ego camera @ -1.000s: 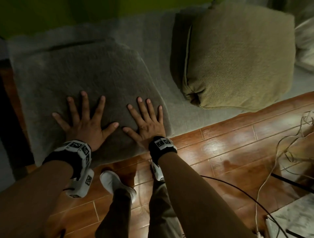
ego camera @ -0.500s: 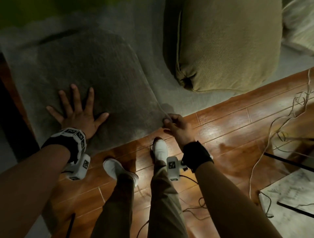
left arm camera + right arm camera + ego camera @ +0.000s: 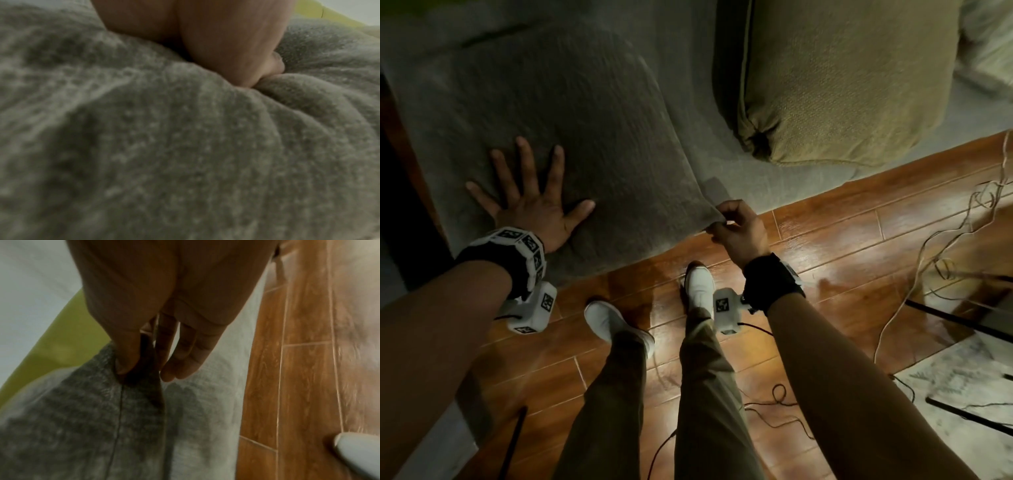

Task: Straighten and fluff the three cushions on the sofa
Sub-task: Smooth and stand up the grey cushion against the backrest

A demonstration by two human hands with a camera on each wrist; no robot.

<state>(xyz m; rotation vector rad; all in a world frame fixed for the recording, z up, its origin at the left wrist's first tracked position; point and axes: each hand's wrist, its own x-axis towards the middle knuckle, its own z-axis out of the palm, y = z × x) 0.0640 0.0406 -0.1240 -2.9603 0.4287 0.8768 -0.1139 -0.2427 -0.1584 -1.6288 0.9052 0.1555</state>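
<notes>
A grey fabric sofa [image 3: 688,68] runs along the top of the head view, its seat edge meeting a glossy reddish-brown plank floor [image 3: 842,246] where thin pale cables [image 3: 928,260] lie in loose loops at the right; a strip of yellow-green wall [image 3: 61,337] shows behind the sofa in the right wrist view. On the seat at the left lies the grey cushion [image 3: 571,137], flat, its textured face up, roughly square so no long axis can be told; its near right corner reaches past the seat edge toward the floor. The left hand [image 3: 530,202] lies flat on the cushion's near left part with fingers spread and straight, pressing the fabric into folds around the thumb in the left wrist view. The right hand [image 3: 739,229] pinches that near right corner between thumb and forefinger, the other fingers [image 3: 185,360] loosely extended beside it. To the right, well apart from the grey one, an olive-tan cushion [image 3: 842,75] rests on the seat, its piped seam running front to back. A pale cushion [image 3: 986,44] shows partly at the far right edge. Two white shoes [image 3: 698,284] stand on the floor just before the sofa.
</notes>
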